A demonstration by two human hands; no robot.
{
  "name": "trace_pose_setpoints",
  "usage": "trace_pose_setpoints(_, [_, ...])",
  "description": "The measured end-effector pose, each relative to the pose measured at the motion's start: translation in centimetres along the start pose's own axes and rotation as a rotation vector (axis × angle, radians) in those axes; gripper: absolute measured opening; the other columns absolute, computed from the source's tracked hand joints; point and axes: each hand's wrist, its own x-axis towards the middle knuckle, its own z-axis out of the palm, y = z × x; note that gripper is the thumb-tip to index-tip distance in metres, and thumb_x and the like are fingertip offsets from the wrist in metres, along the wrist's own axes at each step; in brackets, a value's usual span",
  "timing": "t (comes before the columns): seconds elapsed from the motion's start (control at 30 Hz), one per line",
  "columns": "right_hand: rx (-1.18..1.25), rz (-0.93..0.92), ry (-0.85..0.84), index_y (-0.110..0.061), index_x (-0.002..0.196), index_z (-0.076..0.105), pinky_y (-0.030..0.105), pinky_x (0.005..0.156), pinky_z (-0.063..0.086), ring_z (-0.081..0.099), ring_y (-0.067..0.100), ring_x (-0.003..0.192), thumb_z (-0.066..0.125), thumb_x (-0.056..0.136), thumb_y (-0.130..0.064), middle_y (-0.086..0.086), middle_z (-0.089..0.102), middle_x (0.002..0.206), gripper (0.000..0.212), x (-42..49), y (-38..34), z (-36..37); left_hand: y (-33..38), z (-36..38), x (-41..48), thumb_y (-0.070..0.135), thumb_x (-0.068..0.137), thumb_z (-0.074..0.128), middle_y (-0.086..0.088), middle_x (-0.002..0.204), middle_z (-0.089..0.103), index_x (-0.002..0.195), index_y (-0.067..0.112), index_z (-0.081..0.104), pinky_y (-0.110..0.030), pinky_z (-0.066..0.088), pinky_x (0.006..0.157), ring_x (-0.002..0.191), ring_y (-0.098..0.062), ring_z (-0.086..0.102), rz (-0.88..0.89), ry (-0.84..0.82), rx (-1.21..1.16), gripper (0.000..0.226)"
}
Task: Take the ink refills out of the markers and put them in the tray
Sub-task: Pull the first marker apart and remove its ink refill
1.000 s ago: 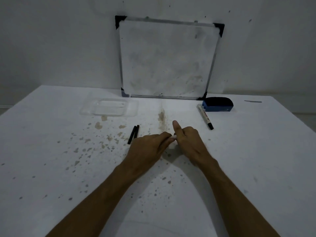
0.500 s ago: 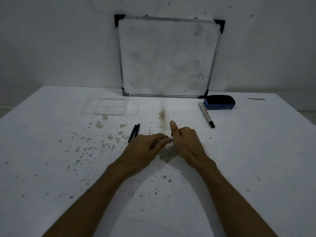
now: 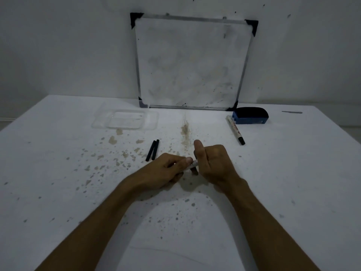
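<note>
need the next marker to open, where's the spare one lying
In the head view the spare marker lies flat on the table, right of centre, just left of the blue eraser and beyond the right hand.

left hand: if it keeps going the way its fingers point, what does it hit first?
The left hand points right, so it meets the right hand first; both already grip the same marker, nearly touching, though depth is unclear.

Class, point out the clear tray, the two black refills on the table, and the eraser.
clear tray [image 3: 125, 120], head view, its flat bottom.
black refills [image 3: 152, 150], head view, middle of the pair.
eraser [image 3: 250, 118], head view, its blue side.
</note>
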Motion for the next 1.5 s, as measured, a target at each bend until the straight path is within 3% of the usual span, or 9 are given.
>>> trace_pose_setpoints(0.1, [0.023, 0.396, -0.099, -0.019, 0.045, 0.045, 0.021, 0.048, 0.038, 0.043, 0.006, 0.038, 0.03, 0.101, -0.063, -0.007, 0.044, 0.038, 0.073, 0.4, 0.0, 0.3, -0.6, 0.7, 0.8, 0.06, 0.103, 0.04, 0.015, 0.081, 0.078, 0.111, 0.046, 0.075, -0.023, 0.058, 0.063, 0.065, -0.002, 0.068, 0.219, 0.32, 0.505, 0.038])
trace_pose_setpoints(0.23, [-0.008, 0.643, -0.102, -0.019, 0.051, 0.048, 0.025, 0.056, 0.037, 0.049, 0.01, 0.049, 0.03, 0.103, -0.057, -0.004, 0.051, 0.05, 0.068, 1.1, 0.5, 0.8, -1.2, 0.9, 0.9, 0.054, 0.105, 0.043, 0.003, 0.096, 0.084, 0.124, 0.024, 0.075, -0.027, 0.062, 0.065, 0.071, -0.009, 0.076, 0.435, 0.524, 0.843, 0.048])
trace_pose_setpoints(0.4, [0.108, 0.573, 0.062, 0.002, 0.066, 0.067, 0.031, 0.055, 0.05, 0.059, 0.028, 0.054, 0.036, 0.108, -0.039, 0.017, 0.065, 0.062, 0.066, 0.3, 0.7, 0.8, -0.4, 0.7, 1.5, 0.057, 0.103, 0.048, 0.026, 0.076, 0.075, 0.123, 0.044, 0.074, -0.011, 0.051, 0.059, 0.06, 0.003, 0.065, 0.118, 0.25, 0.319, 0.035])
trace_pose_setpoints(0.47, [0.209, 0.492, 0.075, 0.004, 0.065, 0.067, 0.015, 0.049, 0.045, 0.063, 0.02, 0.06, 0.04, 0.108, -0.032, 0.019, 0.064, 0.059, 0.062, 0.0, 0.8, 0.6, -0.1, 0.1, 1.6, 0.063, 0.1, 0.048, 0.014, 0.054, 0.059, 0.105, 0.055, 0.076, -0.014, 0.043, 0.047, 0.044, -0.001, 0.048, -0.028, 0.093, 0.147, 0.029])
trace_pose_setpoints(0.67, [0.24, 0.394, 0.035, -0.003, 0.049, 0.051, 0.025, 0.044, 0.041, 0.044, 0.017, 0.04, 0.037, 0.105, -0.047, 0.002, 0.048, 0.043, 0.073, -0.2, 1.1, 0.3, 0.4, 0.0, 1.2, 0.059, 0.104, 0.048, 0.003, 0.054, 0.035, 0.11, 0.033, 0.08, -0.021, 0.029, 0.04, 0.04, -0.012, 0.028, -0.187, -0.078, -0.181, 0.041])
trace_pose_setpoints(0.8, [0.146, 0.488, -0.063, -0.012, 0.048, 0.046, 0.034, 0.055, 0.049, 0.054, 0.025, 0.047, 0.028, 0.087, -0.082, 0.008, 0.052, 0.047, 0.082, -0.2, 0.7, 0.3, 0.2, 1.6, 0.5, 0.058, 0.105, 0.045, 0.015, 0.066, 0.069, 0.119, 0.037, 0.076, -0.017, 0.049, 0.054, 0.053, -0.002, 0.061, -0.017, 0.177, 0.222, 0.04])
trace_pose_setpoints(1.0, [0.074, 0.563, -0.092, -0.018, 0.049, 0.046, 0.031, 0.059, 0.04, 0.044, 0.009, 0.046, 0.038, 0.103, -0.055, -0.006, 0.045, 0.046, 0.066, 0.4, 0.6, 0.6, -0.3, 0.9, 0.2, 0.05, 0.107, 0.042, 0.002, 0.09, 0.083, 0.122, 0.024, 0.076, -0.034, 0.059, 0.061, 0.069, -0.015, 0.075, 0.367, 0.454, 0.926, 0.045])
trace_pose_setpoints(1.33, [0.281, 0.748, 0.35, -0.024, 0.06, 0.041, 0.023, 0.046, 0.036, 0.039, 0.005, 0.043, 0.03, 0.107, -0.052, -0.004, 0.04, 0.053, 0.056, 1.0, 3.3, -1.4, 0.2, 0.6, 0.3, 0.048, 0.11, 0.038, 0.013, 0.051, 0.053, 0.096, 0.031, 0.076, -0.017, 0.04, 0.05, 0.043, -0.006, 0.045, 0.013, 0.337, 0.308, 0.044])
trace_pose_setpoints(1.5, [-0.015, 0.592, 0.134, -0.022, 0.061, 0.042, 0.027, 0.056, 0.032, 0.041, 0.009, 0.051, 0.028, 0.099, -0.045, -0.006, 0.044, 0.056, 0.046, 0.6, 2.1, 0.9, 0.6, 0.1, 0.7, 0.041, 0.113, 0.036, 0.001, 0.062, 0.049, 0.101, 0.02, 0.071, -0.017, 0.036, 0.045, 0.046, -0.005, 0.041, -0.038, 0.455, 0.041, 0.043])
